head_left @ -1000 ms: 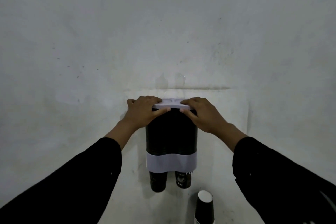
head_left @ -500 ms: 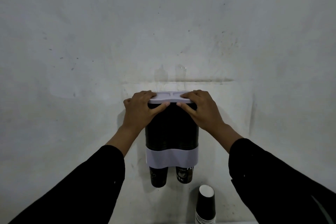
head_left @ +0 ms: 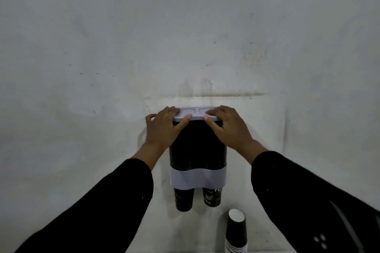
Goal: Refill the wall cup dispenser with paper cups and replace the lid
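Observation:
A dark double-tube cup dispenser [head_left: 197, 150] hangs on the wall, with a white band across its lower part. Two black paper cups [head_left: 184, 199] stick out of its bottom. A white lid [head_left: 196, 113] lies on top of the dispenser. My left hand [head_left: 164, 127] grips the lid's left end, thumb on the front edge and fingers on top. My right hand [head_left: 228, 127] holds the right end the same way.
A stack of black paper cups [head_left: 236, 232] with a white inside stands below the dispenser to the right, on a surface at the frame's bottom edge. The wall [head_left: 185, 37] behind is pale and scuffed, with a horizontal crease just above the dispenser.
Both hands have stayed on the lid. The lid sits a little lower and flatter on the dispenser's top than one second ago; the view has shifted slightly.

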